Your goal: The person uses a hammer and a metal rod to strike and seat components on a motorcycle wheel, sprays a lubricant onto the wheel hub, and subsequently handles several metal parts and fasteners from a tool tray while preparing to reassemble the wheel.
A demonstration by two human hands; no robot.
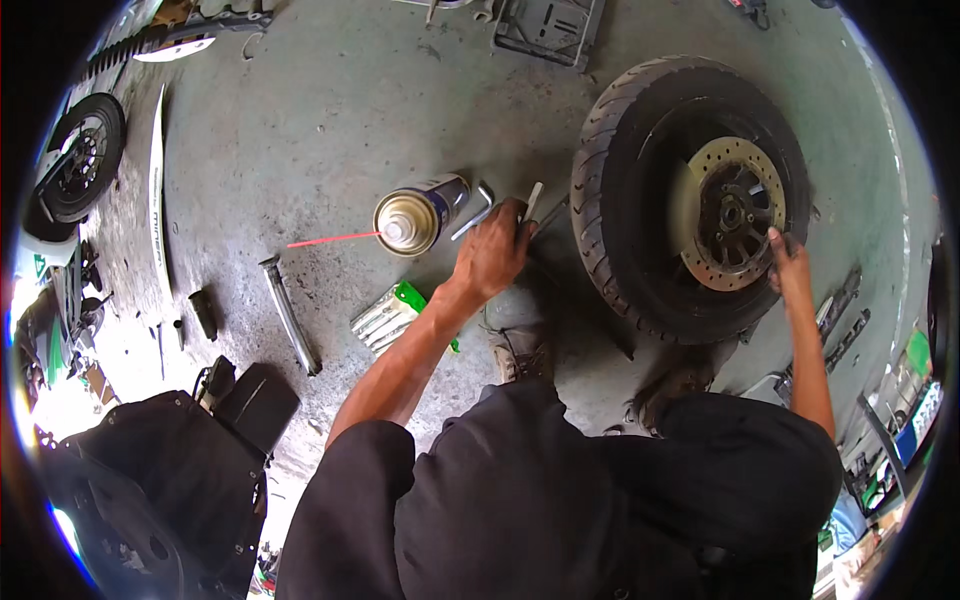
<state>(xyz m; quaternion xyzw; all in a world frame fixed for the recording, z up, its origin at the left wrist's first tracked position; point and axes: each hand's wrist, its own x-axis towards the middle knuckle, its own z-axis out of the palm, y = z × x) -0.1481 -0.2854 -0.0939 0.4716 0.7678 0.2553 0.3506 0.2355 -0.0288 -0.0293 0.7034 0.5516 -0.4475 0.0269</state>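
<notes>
Shoe: a worn brown one (pixel 522 355) on the floor (pixel 330 150), at its near edge
Tool pack: silver and green (pixel 385 318), left of the shoe
Right hand: (pixel 790 268) fingers bent, thumb at the right edge of the brake disc (pixel 708 268); whether it grips, I cannot tell
Left hand: (pixel 492 250) fingers curled, a pale metal bar (pixel 535 202) jutting past them; whether it is pinched, I cannot tell
Wheel: black-tyred (pixel 640 200), toward the floor's right edge, tread facing left, drilled disc in view
Bent rod: silver (pixel 476 220), just beside the left hand
Spray can: (pixel 410 220) left of that rod, its red straw (pixel 330 240) pointing toward the floor's left edge
Tray: dark plastic (pixel 548 30), at the floor's far edge
</notes>
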